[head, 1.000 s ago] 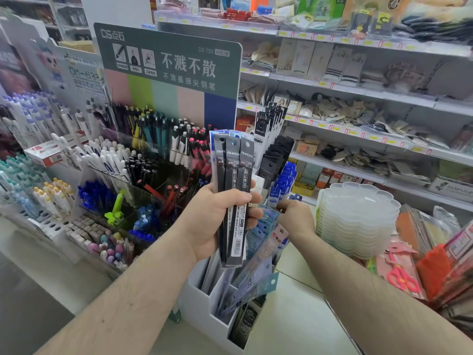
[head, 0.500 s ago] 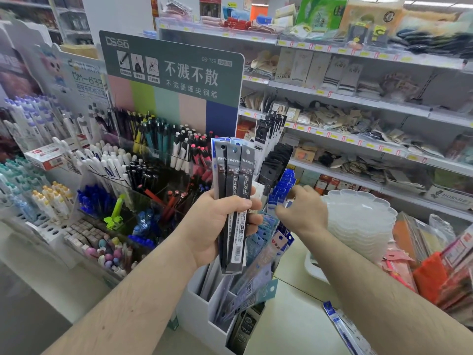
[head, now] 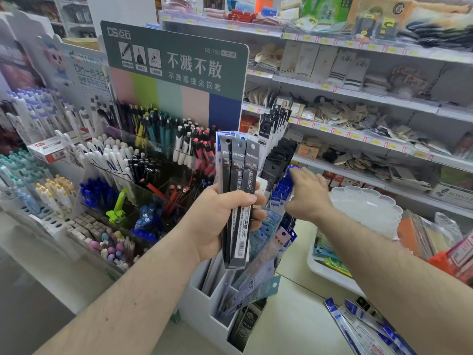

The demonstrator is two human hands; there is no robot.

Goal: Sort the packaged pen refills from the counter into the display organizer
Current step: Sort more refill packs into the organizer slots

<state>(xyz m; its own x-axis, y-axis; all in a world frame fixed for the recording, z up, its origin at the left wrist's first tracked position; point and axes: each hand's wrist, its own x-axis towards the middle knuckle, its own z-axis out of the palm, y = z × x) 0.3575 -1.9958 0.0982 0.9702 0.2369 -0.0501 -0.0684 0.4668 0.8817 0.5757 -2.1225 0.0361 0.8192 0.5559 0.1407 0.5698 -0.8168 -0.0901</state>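
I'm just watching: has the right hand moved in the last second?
Yes. The right hand has risen from the low blue packets to the higher blue refill packs in the organizer.

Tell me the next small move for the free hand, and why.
Probably bring the right hand across to pull one black refill pack from the bunch the left hand grips. The right hand is open and holds nothing beside the blue refill packs standing in the display organizer, so it looks free.

Bare counter (head: 294,324) lies open in front of the white display organizer (head: 197,311), between it and blue refill packs (head: 358,326) at the lower right. A white tray (head: 330,275) and stacked clear dishes (head: 368,211) block the right side; crowded pen racks (head: 143,175) close the left.
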